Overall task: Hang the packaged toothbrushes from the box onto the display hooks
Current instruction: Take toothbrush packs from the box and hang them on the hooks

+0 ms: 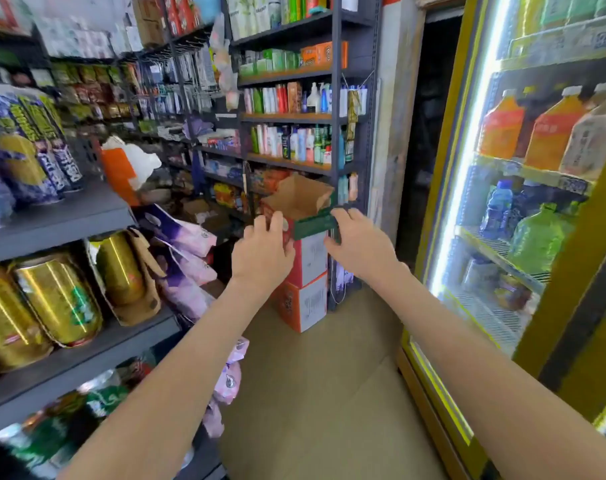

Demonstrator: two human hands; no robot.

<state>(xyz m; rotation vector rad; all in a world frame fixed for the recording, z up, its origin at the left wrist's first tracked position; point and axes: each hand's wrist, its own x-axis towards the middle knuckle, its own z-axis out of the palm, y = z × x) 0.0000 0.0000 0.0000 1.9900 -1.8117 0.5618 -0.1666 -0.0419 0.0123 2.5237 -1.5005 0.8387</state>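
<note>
An open cardboard box [303,197], brown inside with a green outer flap, sits on top of a stack of orange-and-white cartons [306,271] at the aisle's far end. My left hand [265,249] grips the box's left rim, fingers curled over the edge. At the green flap on the right rim, my right hand [355,239] has its fingers closed on it. The box's contents are hidden from here. Display hooks [176,88] with hanging packaged goods line the back left wall, blurred.
Grey shelves [69,216] with gold cans and snack bags run along the left. Toiletry shelves [294,116] stand behind the box. A lit drinks fridge [523,188] fills the right side. Purple-white bags [187,258] bulge into the aisle floor [315,393].
</note>
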